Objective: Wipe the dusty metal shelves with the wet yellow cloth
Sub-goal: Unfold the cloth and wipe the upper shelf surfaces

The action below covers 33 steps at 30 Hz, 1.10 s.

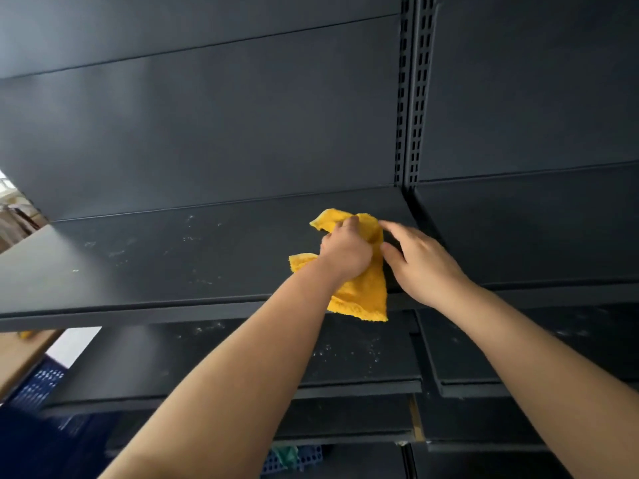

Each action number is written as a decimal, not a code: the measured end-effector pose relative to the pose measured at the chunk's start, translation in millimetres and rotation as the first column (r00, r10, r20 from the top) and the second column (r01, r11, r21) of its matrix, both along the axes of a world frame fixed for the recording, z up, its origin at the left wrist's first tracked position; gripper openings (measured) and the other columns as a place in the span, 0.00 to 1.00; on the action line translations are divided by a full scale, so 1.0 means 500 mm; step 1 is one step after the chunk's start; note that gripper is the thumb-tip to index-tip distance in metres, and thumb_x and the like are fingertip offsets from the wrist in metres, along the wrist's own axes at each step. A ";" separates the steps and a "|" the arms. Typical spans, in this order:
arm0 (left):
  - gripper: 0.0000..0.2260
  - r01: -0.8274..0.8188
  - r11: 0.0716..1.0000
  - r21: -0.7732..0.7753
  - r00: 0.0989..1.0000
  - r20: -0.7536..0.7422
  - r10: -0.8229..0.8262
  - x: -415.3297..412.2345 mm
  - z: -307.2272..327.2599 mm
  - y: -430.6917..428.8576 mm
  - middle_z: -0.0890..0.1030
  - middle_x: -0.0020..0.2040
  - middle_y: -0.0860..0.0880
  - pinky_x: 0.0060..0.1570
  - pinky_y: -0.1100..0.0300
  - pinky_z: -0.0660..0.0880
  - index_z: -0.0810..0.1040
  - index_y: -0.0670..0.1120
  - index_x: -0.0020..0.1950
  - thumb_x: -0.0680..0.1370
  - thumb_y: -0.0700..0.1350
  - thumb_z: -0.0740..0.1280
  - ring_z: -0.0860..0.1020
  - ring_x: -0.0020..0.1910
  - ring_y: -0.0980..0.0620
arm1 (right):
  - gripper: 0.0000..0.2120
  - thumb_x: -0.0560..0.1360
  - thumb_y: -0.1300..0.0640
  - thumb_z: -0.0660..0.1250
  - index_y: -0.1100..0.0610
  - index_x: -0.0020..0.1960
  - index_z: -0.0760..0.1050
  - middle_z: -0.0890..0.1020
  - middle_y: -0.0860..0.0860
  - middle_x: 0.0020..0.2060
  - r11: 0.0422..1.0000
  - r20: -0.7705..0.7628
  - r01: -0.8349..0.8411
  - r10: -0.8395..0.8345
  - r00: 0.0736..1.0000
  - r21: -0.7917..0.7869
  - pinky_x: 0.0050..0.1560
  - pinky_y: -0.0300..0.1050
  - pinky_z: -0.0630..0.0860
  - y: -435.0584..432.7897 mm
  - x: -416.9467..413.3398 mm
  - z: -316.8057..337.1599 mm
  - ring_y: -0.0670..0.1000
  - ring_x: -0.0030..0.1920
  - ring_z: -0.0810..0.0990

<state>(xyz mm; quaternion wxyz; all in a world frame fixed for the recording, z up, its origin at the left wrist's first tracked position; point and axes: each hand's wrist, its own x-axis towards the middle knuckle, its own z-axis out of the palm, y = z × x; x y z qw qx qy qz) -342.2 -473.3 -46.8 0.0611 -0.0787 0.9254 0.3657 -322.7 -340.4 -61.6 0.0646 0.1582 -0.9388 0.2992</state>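
Note:
A yellow cloth (363, 288) lies bunched on the dark metal shelf (155, 257), its lower part hanging over the shelf's front edge. My left hand (345, 252) grips the cloth's middle with curled fingers. Beside it on the right, my right hand (420, 259) has relaxed fingers and touches the cloth's right edge with thumb and fingertips. Pale dust specks mark the shelf to the left of the cloth. The cloth's part under my left hand is hidden.
A slotted upright post (411, 98) splits the back panel just behind the cloth. A second shelf bay (536, 229) lies to the right. Lower dusty shelves (345, 354) stick out beneath. Blue crates (38, 385) and a cardboard box (20, 357) stand at the lower left.

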 end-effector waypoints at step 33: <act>0.09 -0.238 0.624 -0.744 0.966 -0.251 0.068 0.221 -0.009 -0.687 0.79 0.47 0.44 0.35 0.55 0.67 0.67 0.43 0.49 0.74 0.30 0.58 0.71 0.37 0.45 | 0.30 0.81 0.41 0.53 0.50 0.79 0.49 0.52 0.47 0.78 0.942 -0.015 -0.167 0.179 0.984 0.292 0.69 0.52 0.64 -0.592 0.051 -0.027 0.52 0.76 0.57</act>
